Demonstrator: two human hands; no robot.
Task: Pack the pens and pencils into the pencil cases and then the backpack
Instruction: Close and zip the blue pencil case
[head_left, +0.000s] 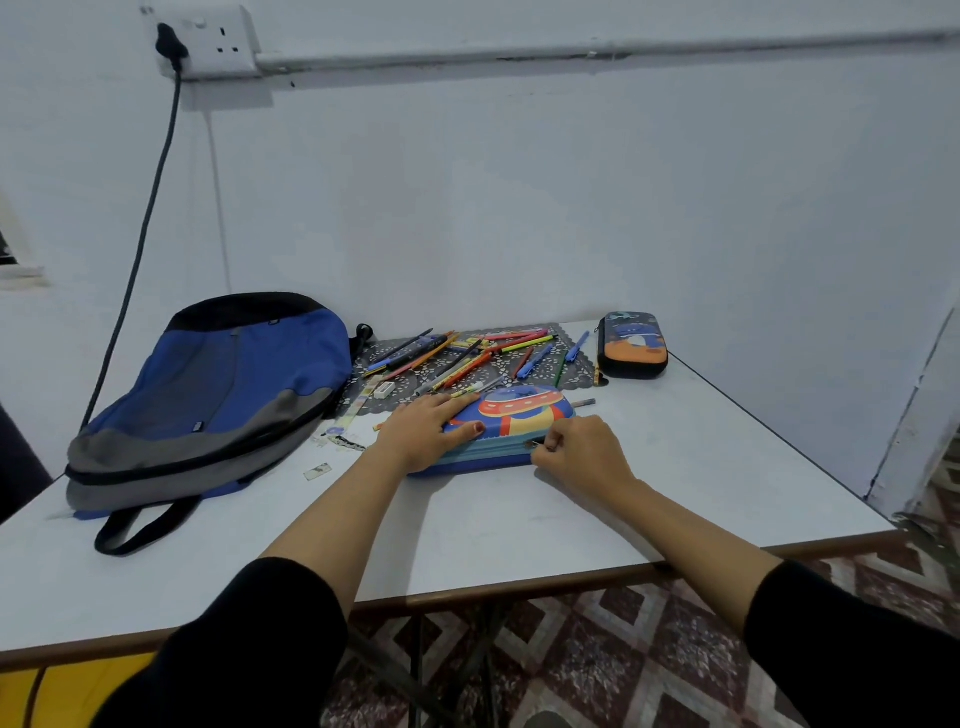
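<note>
Right hand (576, 453) pinches the zip pull (535, 443); left hand (428, 431) lies flat at nine o'clock, pinning my seemingly stiff, light pencil case (524, 410).

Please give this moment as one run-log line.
left hand: presses flat on UFO pencil case | right hand: pinches its zipper pull | pens: loose on mat | backpack: lying flat

Head-worn view: one wide-angle camera looks forward and down over the near edge of a white bench (519, 525), facing a pale wall (519, 197) at 12 o'clock. Forearms enter from 7 and 5 o'clock, outstretched. The left hand (423, 431) and right hand (582, 457) meet on a case (519, 410) at frame centre, near the lens. A backpack (208, 395) lies at 9 o'clock, and patterned floor (623, 649) fills 6 o'clock below the bench edge.
</note>
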